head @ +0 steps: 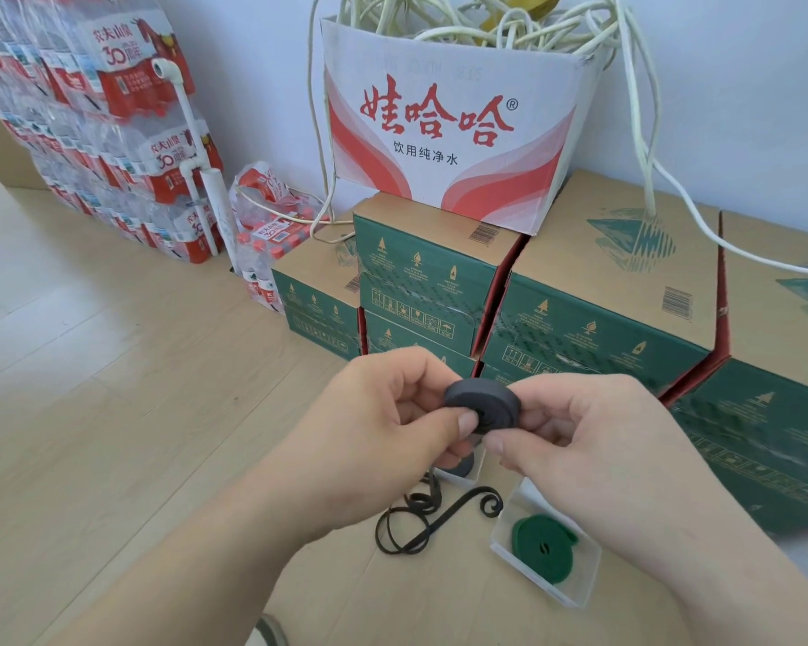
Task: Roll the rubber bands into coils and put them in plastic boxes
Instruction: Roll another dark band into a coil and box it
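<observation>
The black coil (481, 405) sits mid-frame, clamped from both sides: the left hand (383, 426) pinches it at nine o'clock with the thumb on its flat face, and the right hand (593, 440) curls its fingers round the three o'clock edge. It looks light, soft and springy, likely to unwind if released, so pressure belongs on the flat faces and the loose tail

Count: one coil in hand, one green coil (544, 543) in a clear plastic box (574, 594) at five o'clock, one loose black band (421, 519) at six o'clock, and a second box (456, 480), half hidden, with a dark coil (460, 463)
</observation>
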`<action>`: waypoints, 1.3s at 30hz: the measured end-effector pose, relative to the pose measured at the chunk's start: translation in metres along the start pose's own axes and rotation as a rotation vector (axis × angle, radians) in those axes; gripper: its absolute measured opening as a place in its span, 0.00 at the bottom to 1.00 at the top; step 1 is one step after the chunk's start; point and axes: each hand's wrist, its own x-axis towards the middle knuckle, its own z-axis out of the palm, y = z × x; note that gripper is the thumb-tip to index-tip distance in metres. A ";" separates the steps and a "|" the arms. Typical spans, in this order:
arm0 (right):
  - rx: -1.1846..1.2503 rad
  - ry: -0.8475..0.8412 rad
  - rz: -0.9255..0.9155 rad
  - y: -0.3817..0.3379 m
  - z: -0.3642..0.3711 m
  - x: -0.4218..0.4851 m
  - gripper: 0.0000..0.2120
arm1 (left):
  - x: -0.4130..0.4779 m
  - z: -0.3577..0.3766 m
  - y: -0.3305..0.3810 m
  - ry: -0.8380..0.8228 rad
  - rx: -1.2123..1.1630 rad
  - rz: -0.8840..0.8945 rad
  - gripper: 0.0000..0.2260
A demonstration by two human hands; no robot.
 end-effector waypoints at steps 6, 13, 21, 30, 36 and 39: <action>-0.201 0.047 0.057 0.003 0.008 0.002 0.07 | 0.001 0.006 -0.006 0.037 0.444 0.104 0.05; -0.418 -0.049 0.119 -0.007 0.017 0.004 0.07 | -0.004 0.023 -0.003 0.031 0.927 0.266 0.02; -0.056 0.023 0.083 0.007 0.010 0.003 0.12 | -0.001 0.006 -0.011 -0.017 0.728 0.094 0.07; -0.253 0.033 0.020 0.005 0.016 0.005 0.03 | -0.001 0.010 -0.015 -0.046 0.694 0.077 0.05; -0.350 0.081 -0.025 0.007 0.022 0.006 0.03 | 0.000 0.020 -0.006 0.006 0.894 0.282 0.08; -0.227 0.096 -0.020 0.006 0.019 0.005 0.03 | 0.003 0.015 -0.008 0.036 0.837 0.239 0.07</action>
